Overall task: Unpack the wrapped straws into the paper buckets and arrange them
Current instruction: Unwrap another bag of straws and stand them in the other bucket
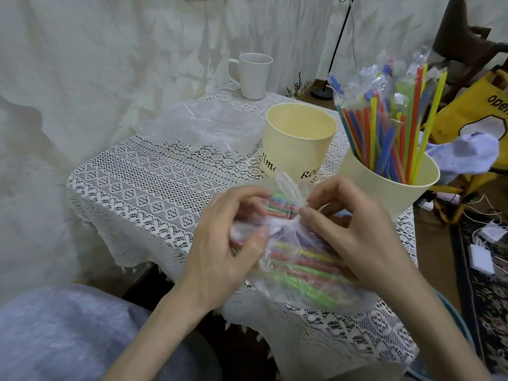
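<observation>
While one paper bucket (387,185) on the lace-covered worktop (143,188) already stands full of coloured straws, both hands work at a knotted clear bag of straws (297,257) held just above the near edge. The left hand (228,246) grips the bag; the right hand (354,232) has its grip pinching the knot. Untying likely comes next. The second bucket (299,141) looks empty.

- bag of straws (299,259) held over table (143,193) front edge, between left hand (228,243) and right hand (354,229)
- empty bucket (298,141) behind hands
- filled bucket (390,185) right of it
- mug (254,75) at back
- loose plastic bag (200,125) left of empty bucket
</observation>
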